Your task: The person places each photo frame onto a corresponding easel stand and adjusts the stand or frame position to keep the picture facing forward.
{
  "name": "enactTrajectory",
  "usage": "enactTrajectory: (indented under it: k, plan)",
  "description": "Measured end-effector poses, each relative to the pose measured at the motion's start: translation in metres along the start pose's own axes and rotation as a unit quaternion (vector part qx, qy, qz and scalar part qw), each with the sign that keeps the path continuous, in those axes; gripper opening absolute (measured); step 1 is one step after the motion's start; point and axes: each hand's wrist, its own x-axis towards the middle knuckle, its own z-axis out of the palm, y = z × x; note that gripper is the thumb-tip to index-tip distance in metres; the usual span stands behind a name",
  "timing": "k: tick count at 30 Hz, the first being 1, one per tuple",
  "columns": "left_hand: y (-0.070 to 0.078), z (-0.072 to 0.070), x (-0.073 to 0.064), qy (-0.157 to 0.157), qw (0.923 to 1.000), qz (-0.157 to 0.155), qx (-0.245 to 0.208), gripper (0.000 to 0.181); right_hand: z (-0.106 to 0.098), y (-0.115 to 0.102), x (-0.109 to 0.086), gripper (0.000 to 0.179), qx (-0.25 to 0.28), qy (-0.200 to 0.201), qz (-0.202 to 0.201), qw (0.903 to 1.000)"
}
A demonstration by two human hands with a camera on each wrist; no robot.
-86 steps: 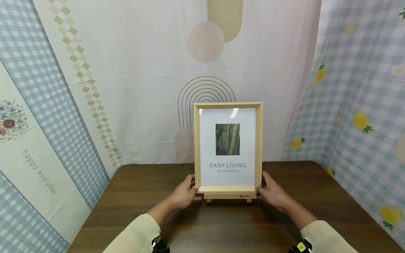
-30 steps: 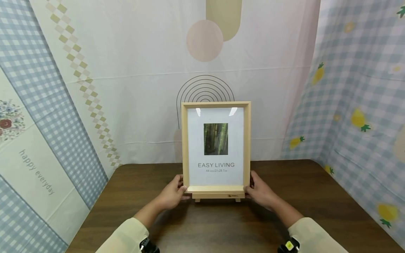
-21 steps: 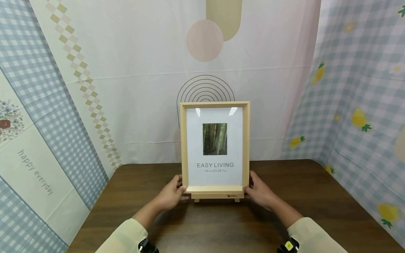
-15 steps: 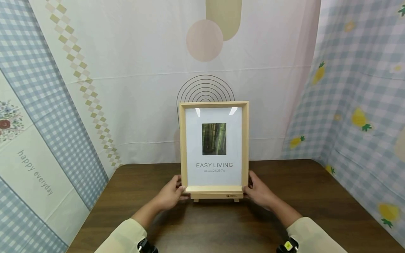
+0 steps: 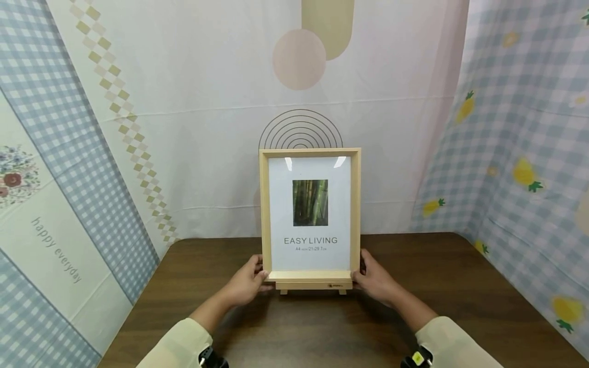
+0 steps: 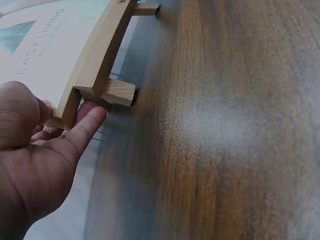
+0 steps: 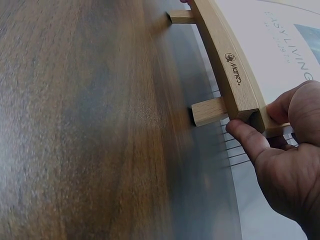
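A pale wooden picture frame (image 5: 310,255) stands upright on a small wooden easel (image 5: 314,285), whose front ledge and two short feet show beneath it. Behind the glass is a white sheet with a bamboo photo and the words EASY LIVING. My left hand (image 5: 245,282) grips the frame's lower left corner, thumb on the front. In the left wrist view, a finger reaches under to the end of the easel ledge (image 6: 102,55). My right hand (image 5: 377,278) holds the lower right corner the same way, with a fingertip under the ledge end (image 7: 235,85) in the right wrist view.
The easel stands on a dark brown wooden table (image 5: 207,352) with rounded back corners. A white patterned cloth (image 5: 207,168) hangs behind it. Blue checked cloths hang at the left (image 5: 69,102) and, with pineapple prints, at the right (image 5: 511,220).
Over the last three seconds the frame and easel have moved left across the table, both hands moving along with them. In the last half second the shift is slight. The grip looks unchanged.
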Motion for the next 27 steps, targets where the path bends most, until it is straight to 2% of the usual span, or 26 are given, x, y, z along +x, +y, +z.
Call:
enactTrajectory:
  k: [5, 9, 15, 17, 21, 25, 27]
  plan:
    - [0.001, 0.0, -0.001, -0.005, 1.0, -0.003, 0.004, 0.038, 0.001, 0.0, 0.0, 0.058, -0.001, 0.001, 0.006, 1.0]
    - [0.001, -0.002, 0.0, -0.01, 0.9996, -0.002, 0.028, 0.04, 0.001, 0.0, -0.001, 0.057, -0.003, 0.002, 0.011, 0.9999]
    - [0.001, -0.004, 0.0, 0.001, 0.997, -0.006, 0.077, 0.039, -0.003, 0.0, -0.004, 0.057, -0.003, 0.007, 0.014, 0.9999]
    - [0.0, -0.004, -0.001, 0.005, 0.9917, -0.003, 0.129, 0.04, -0.003, 0.0, -0.006, 0.057, 0.0, 0.008, 0.017, 0.9998]
    - [-0.003, -0.007, -0.005, 0.009, 0.9748, 0.012, 0.222, 0.046, -0.006, 0.001, -0.01, 0.061, -0.044, 0.008, 0.005, 0.999]
    - [-0.002, -0.015, -0.014, 0.03, 0.9656, 0.012, 0.258, 0.047, -0.015, 0.001, -0.017, 0.071, -0.093, -0.006, -0.003, 0.9957]
    - [0.001, -0.022, -0.021, 0.046, 0.9569, 0.004, 0.287, 0.047, -0.023, 0.001, -0.022, 0.076, -0.114, -0.016, -0.004, 0.9933]
